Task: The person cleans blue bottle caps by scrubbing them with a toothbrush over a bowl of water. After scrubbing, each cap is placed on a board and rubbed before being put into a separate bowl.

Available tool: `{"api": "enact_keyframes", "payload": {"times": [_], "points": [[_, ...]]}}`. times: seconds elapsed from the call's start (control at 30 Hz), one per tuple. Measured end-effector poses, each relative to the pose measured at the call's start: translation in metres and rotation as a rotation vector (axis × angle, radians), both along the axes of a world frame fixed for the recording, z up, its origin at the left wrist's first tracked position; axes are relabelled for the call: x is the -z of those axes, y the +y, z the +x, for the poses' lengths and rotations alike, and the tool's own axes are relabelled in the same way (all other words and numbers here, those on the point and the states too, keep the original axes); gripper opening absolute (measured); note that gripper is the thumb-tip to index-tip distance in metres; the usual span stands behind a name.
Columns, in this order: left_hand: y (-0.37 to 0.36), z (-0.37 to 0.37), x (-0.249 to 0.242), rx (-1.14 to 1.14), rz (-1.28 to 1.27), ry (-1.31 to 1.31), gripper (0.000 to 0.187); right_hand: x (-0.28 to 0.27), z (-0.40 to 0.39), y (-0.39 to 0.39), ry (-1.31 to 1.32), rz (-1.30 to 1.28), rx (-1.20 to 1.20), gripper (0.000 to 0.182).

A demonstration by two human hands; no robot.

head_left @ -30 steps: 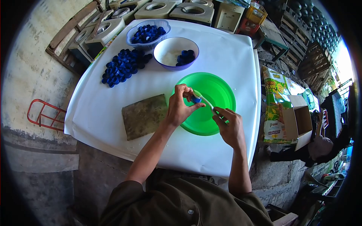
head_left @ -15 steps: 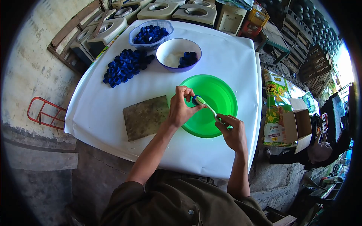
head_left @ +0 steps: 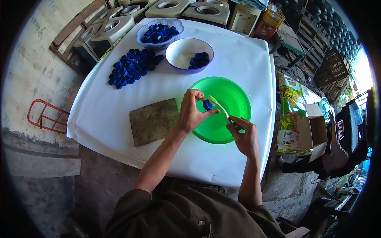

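Over the left side of a green basin (head_left: 243, 126), my left hand (head_left: 191, 110) pinches a blue bottle cap (head_left: 207, 105) between thumb and fingers. My right hand (head_left: 244, 137) grips a green-and-white toothbrush (head_left: 223, 110) by its handle, and the brush head lies right at the cap's rim. Beyond the basin stands a white bowl with a purple outside (head_left: 180, 68), holding several blue caps (head_left: 199, 60) and something whitish at its bottom. A heap of blue caps (head_left: 129, 69) lies on the white table cover. Behind it, a pale blue basket (head_left: 174, 39) is filled with more caps.
A worn flat slab (head_left: 154, 121) lies left of the basin on the white-covered table (head_left: 234, 170). An open cardboard box (head_left: 311, 133) stands right of the table. Another person (head_left: 337, 158) is at the far right. A red metal frame (head_left: 47, 119) leans at the left wall.
The toothbrush head has shifted up the cap toward its upper edge, and the cap has turned slightly in my left hand. The other person at the right has raised an arm.
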State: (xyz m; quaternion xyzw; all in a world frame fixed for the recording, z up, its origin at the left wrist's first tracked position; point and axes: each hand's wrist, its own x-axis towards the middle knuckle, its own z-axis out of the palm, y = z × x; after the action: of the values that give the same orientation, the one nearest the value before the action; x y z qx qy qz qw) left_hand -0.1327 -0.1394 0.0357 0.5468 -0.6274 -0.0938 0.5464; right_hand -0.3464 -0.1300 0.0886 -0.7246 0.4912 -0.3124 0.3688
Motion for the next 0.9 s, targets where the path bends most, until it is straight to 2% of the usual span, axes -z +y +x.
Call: {"api": "enact_keyframes", "payload": {"times": [0.2,0.67,0.83,0.9], "points": [[-0.001,0.001,0.001,0.084,-0.031,0.126,0.07,0.003,-0.006,0.006,-0.032,0.094,-0.028,0.028],[0.002,0.0,-0.001,0.107,-0.02,0.087,0.071,-0.005,-0.004,0.005,0.005,0.054,0.011,0.029],[0.001,0.002,-0.001,0.108,-0.046,0.066,0.07,0.001,-0.008,0.006,-0.039,0.105,-0.083,0.029],[0.001,0.001,0.001,0.101,-0.043,0.04,0.07,0.005,-0.011,0.001,-0.024,0.095,-0.026,0.029]]}}
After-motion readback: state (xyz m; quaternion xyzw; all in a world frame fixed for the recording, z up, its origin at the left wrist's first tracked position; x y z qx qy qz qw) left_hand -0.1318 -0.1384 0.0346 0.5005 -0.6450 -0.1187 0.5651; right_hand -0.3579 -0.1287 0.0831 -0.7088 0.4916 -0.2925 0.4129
